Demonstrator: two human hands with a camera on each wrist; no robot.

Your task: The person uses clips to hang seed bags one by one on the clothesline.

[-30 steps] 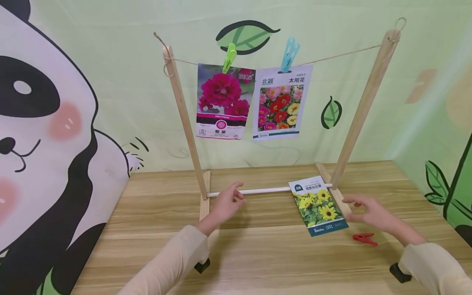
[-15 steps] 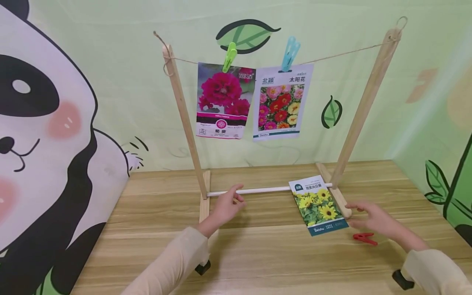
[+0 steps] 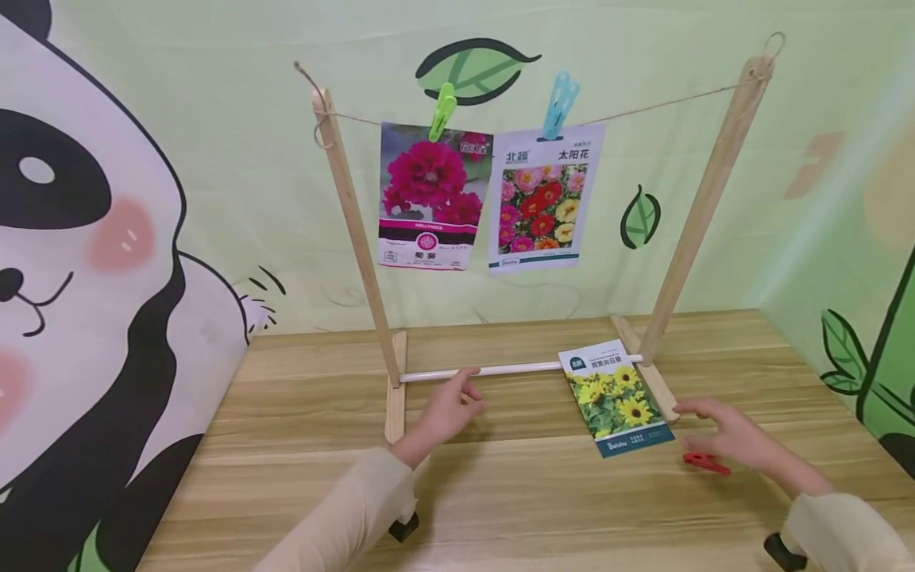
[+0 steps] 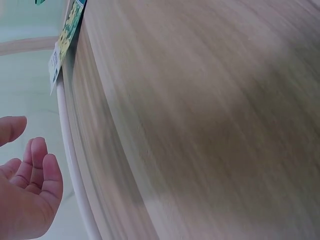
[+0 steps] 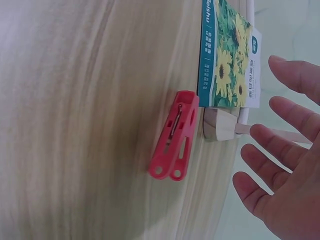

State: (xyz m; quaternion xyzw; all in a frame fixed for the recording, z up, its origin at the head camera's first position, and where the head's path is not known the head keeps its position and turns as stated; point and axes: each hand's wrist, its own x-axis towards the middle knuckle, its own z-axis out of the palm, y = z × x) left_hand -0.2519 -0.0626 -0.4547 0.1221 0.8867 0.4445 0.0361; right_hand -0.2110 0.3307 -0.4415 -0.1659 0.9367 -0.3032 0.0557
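Observation:
A red clothespin (image 3: 706, 464) lies on the wooden table, and my right hand (image 3: 736, 435) hovers over it with loosely bent fingers and nothing in them. In the right wrist view the clothespin (image 5: 175, 135) shows whole, apart from the fingers (image 5: 275, 145). Left of this hand, a sunflower seed packet (image 3: 620, 401) leans on the white crossbar (image 3: 515, 369) and the right foot of a wooden frame. My left hand (image 3: 452, 407), holding nothing, hangs relaxed near the crossbar's left part. From a string (image 3: 665, 105) hang a hollyhock packet (image 3: 432, 199) and another flower packet (image 3: 543, 202).
A green clothespin (image 3: 442, 113) and a blue one (image 3: 561, 107) pin the hanging packets. Two wooden posts, the left post (image 3: 350, 214) and the right post (image 3: 708, 206), carry the string. Behind stands a green backdrop (image 3: 236, 159) with a painted panda and leaves.
My right hand has come down and slightly right, over the red clothespin. The left hand has drifted a little to the right. Packets and frame stay as they were.

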